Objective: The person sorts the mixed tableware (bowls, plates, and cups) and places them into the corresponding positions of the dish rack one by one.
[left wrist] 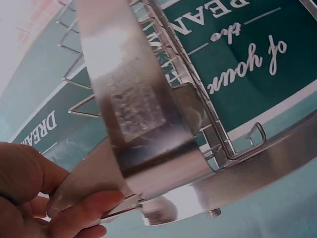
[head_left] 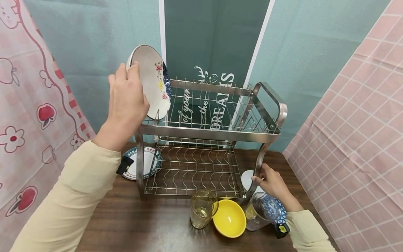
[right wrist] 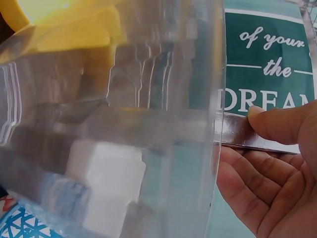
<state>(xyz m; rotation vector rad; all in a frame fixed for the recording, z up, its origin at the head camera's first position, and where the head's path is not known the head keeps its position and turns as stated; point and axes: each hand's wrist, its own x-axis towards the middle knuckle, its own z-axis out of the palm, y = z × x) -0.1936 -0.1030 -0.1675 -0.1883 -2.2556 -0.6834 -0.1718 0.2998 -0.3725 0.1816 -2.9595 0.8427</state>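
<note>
My left hand (head_left: pixel 127 92) grips the rim of a white plate with painted flowers (head_left: pixel 147 78), tilted on edge at the left end of the rack's top tier. A dark blue patterned edge (head_left: pixel 168 82) shows along the plate's right side. In the left wrist view, the rack's steel side handle (left wrist: pixel 136 94) hides much of the plate (left wrist: pixel 94 171). My right hand (head_left: pixel 273 182) holds the right front leg (head_left: pixel 259 161) of the two-tier steel dish rack (head_left: pixel 207 133). Thumb and fingers lie on either side of that metal strip (right wrist: pixel 235 131) in the right wrist view.
Before the rack stand an amber glass mug (head_left: pixel 201 210), a yellow bowl (head_left: pixel 230 218) and a clear cup (head_left: pixel 259 211), with a blue patterned dish (head_left: pixel 280 213) behind. A white bowl (head_left: pixel 247 179) sits by the right leg. A plate (head_left: pixel 132 162) lies left.
</note>
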